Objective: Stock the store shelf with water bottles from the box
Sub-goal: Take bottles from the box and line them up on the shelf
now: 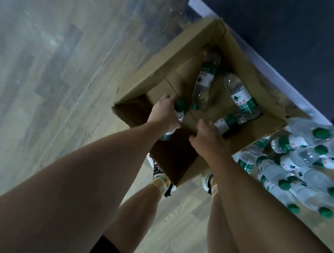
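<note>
An open cardboard box (147,77) stands on the floor against the shelf base. My left hand (164,113) grips a water bottle (180,109) with a green cap at the box's near edge. My right hand (208,139) reaches into the box and grips another bottle (226,122) lying on the bottom. Two more clear bottles with green labels lie loose inside, one (205,80) in the middle and one (243,97) to the right. Several stocked bottles (306,161) with green caps stand on the low wooden shelf (316,241) at the right.
The wooden floor (42,67) spreads to the left. A dark wall panel (301,37) with a white skirting runs behind the box. My legs and sneakers (163,181) stand just below the box, near its front corner.
</note>
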The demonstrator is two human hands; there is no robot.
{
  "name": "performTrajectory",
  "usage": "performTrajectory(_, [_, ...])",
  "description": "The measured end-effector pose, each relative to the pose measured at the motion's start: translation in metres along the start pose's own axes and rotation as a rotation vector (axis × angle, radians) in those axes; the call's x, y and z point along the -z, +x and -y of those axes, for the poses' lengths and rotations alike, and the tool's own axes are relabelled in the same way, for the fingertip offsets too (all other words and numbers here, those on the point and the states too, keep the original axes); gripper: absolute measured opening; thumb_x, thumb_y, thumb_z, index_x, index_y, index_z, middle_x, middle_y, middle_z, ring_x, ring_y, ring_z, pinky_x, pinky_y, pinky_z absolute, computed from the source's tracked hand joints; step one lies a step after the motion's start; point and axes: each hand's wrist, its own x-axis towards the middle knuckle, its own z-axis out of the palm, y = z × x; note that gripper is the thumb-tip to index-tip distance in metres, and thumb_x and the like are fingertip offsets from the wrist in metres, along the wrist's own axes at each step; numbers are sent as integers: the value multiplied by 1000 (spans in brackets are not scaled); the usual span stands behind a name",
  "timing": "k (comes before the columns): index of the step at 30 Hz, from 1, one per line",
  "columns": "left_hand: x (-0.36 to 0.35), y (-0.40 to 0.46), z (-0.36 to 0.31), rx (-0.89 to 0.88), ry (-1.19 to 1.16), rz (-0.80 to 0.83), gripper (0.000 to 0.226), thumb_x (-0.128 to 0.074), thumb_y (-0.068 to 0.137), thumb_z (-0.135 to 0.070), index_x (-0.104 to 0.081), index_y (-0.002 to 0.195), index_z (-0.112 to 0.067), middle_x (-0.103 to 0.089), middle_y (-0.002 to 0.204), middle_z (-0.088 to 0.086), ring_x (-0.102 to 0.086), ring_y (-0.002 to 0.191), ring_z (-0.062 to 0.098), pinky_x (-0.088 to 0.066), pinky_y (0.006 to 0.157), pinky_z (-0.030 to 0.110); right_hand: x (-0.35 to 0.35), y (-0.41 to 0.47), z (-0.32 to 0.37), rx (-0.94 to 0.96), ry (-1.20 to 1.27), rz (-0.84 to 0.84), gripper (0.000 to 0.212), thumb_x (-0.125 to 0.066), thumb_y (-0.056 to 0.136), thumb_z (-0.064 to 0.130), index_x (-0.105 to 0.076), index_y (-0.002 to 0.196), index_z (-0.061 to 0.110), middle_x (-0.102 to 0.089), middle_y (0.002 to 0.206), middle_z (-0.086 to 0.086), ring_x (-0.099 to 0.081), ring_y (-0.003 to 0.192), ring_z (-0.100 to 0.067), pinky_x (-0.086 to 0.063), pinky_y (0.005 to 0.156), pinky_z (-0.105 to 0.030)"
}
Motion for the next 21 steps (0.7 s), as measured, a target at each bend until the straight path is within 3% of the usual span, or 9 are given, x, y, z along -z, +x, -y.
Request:
performTrajectory(5, [107,-81,-47,-103,7,-48,84,-90,58,-15,-55,134,-17,-53,122,4,-55,114,27,-46,95,37,93,-87,59,53,-15,-40,45,-66,92,25,-49,131,11,-50,134,-12,-52,121,-31,-48,96,-41])
performTrajectory(10, [223,-172,-104,-215,30,-82,73,-86,60,-12,-57,126,-20,-52,111,2,-57,103,28,-46,77,34,196,-188,120,106,-26,-155,46,-69,89,27,-51,129,11,-54,132,-14,-56,117,-31,-49,92,-39])
performTrajectory(14, [308,-246,-153,-272,13,-123,71,-85,57,-8,-61,123,-19,-62,117,4,-59,111,26,-51,89,35,279,-271,158,168,-25,-279,49,-70,90,25,-50,131,6,-54,133,-17,-54,121,-33,-46,93,-37])
performTrajectory(16, [341,-269,-176,-307,31,-131,70,-86,54,-8,-62,119,-18,-65,114,5,-60,108,26,-52,87,34,310,-296,170,184,-33,-329,46,-71,89,24,-50,126,6,-55,129,-17,-56,115,-33,-46,88,-36])
performTrajectory(19, [400,-322,-214,-398,110,-147,62,-87,53,-18,-61,109,-18,-66,102,2,-64,96,24,-50,73,29,366,-356,191,237,35,-392,27,-71,87,23,-54,107,14,-57,108,-7,-56,97,-28,-38,67,-30])
performTrajectory(21, [436,-356,-242,-453,161,-177,58,-87,52,-25,-63,105,-19,-68,97,-1,-66,89,21,-51,68,26,405,-391,203,270,15,-427,23,-69,87,20,-57,105,13,-59,103,-7,-59,99,-28,-42,72,-31])
